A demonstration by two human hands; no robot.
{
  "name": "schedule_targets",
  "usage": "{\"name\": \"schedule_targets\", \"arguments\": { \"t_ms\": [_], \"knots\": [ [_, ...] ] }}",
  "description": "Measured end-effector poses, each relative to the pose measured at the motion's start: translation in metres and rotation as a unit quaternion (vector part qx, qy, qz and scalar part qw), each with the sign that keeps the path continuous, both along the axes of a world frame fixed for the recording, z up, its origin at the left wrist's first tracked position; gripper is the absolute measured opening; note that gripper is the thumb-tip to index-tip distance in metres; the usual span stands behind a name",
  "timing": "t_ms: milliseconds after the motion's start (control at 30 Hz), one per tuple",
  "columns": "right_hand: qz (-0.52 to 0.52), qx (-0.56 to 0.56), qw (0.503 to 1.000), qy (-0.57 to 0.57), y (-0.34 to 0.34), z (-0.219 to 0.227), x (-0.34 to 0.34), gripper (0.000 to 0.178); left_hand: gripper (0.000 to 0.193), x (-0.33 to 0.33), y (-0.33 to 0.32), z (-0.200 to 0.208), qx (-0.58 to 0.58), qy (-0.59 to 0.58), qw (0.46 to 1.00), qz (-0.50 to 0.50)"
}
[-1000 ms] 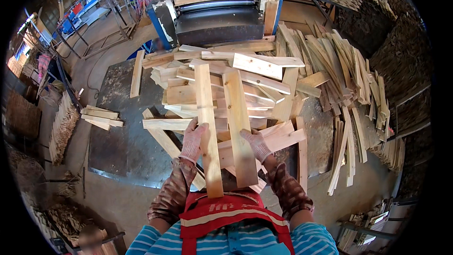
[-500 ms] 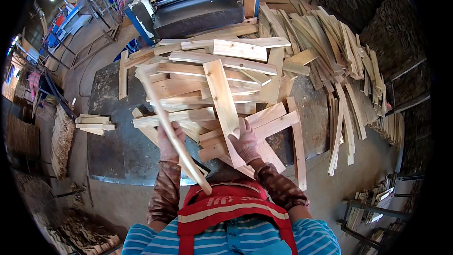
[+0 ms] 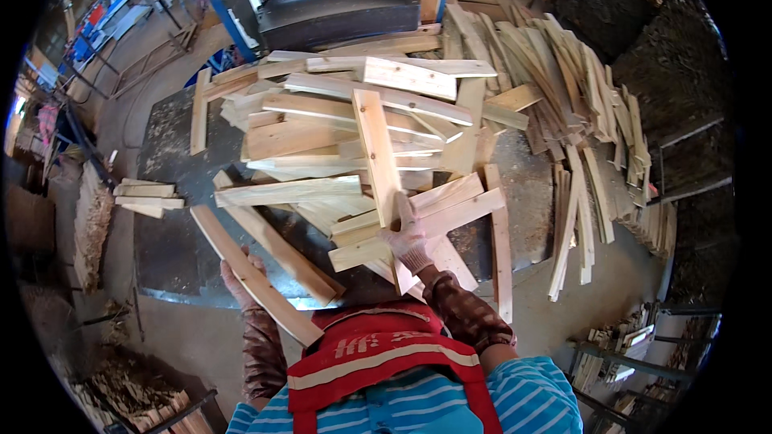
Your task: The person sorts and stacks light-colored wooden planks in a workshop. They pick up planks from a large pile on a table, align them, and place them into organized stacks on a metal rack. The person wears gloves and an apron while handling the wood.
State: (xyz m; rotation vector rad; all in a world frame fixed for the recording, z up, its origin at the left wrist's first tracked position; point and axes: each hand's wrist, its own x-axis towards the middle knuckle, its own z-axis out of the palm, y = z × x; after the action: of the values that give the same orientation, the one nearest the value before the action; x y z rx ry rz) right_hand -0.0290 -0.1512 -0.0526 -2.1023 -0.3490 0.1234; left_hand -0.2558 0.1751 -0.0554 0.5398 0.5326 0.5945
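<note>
My gloved left hand (image 3: 236,286) grips a long, narrow wooden board (image 3: 259,280) from its left side. That board slants from the table's front left toward my apron, its wide face showing. With my right hand (image 3: 408,243), also gloved, I hold the near half of a knotty wooden board (image 3: 375,138), fingers stretched along its right edge and thumb across it. The knotty board points away from me over a heap of loose boards. Between my hands, another board (image 3: 277,239) lies slanted at the table's front edge.
A dark metal table (image 3: 173,233) carries the heap (image 3: 297,141). Behind it stands a machine with a roller (image 3: 338,20). More strips (image 3: 571,84) are piled at the right, some overhanging the edge. A few short pieces (image 3: 149,197) lie at the left.
My left hand has moved left and toward me, turning its board from edge-on to face-up and uncovering the board behind. My right hand and its knotty board have shifted only slightly.
</note>
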Motion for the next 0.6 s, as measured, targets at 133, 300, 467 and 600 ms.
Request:
{"name": "schedule_targets", "arguments": {
  "t_ms": [133, 300, 467, 600],
  "knots": [
    [0.067, 0.444, 0.856, 0.256, -0.022, 0.044, 0.003, 0.085, 0.055, -0.023, 0.027, -0.057, -0.02, -0.026, 0.998, 0.053],
    [0.115, 0.567, 0.712, 0.398, -0.056, 0.055, 0.01, 0.074, 0.048, -0.012, 0.055, -0.088, 0.045, 0.235, 0.961, 0.139],
    [0.063, 0.499, 0.796, 0.337, -0.041, 0.07, -0.003, 0.077, 0.047, 0.027, 0.065, -0.085, 0.18, 0.321, 0.91, 0.192],
    [0.083, 0.285, 0.951, 0.087, -0.014, 0.072, -0.035, 0.082, 0.094, 0.141, -0.115, 0.054, 0.214, 0.105, 0.928, -0.288]
  ]
}}
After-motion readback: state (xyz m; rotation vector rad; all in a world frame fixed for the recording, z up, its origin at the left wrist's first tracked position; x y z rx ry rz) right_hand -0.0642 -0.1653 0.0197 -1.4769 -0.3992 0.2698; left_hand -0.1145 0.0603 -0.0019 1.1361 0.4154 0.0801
